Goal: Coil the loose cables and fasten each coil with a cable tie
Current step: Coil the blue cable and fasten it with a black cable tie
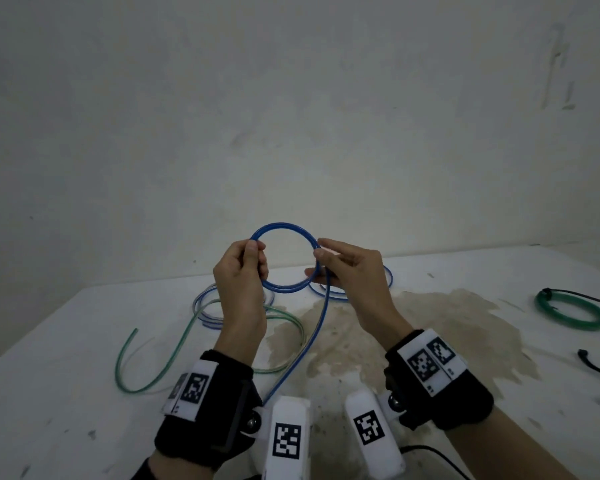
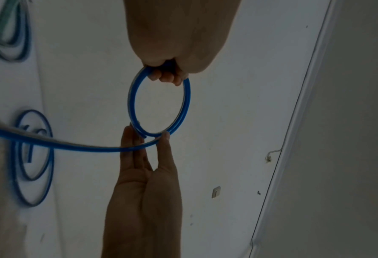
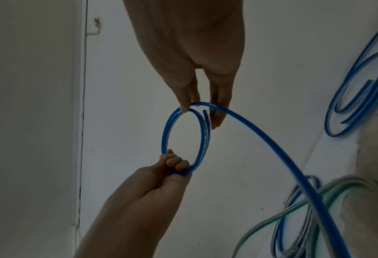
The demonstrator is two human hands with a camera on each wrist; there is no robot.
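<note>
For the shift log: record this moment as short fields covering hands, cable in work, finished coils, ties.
left hand: grips the blue coil at its left side
right hand: pinches the coil's right side, feeding the tail
blue tail: hangs loose toward the table
green coil: tied, far right
spare cable tie: lies right, unused
green cable: loose on table, left
</note>
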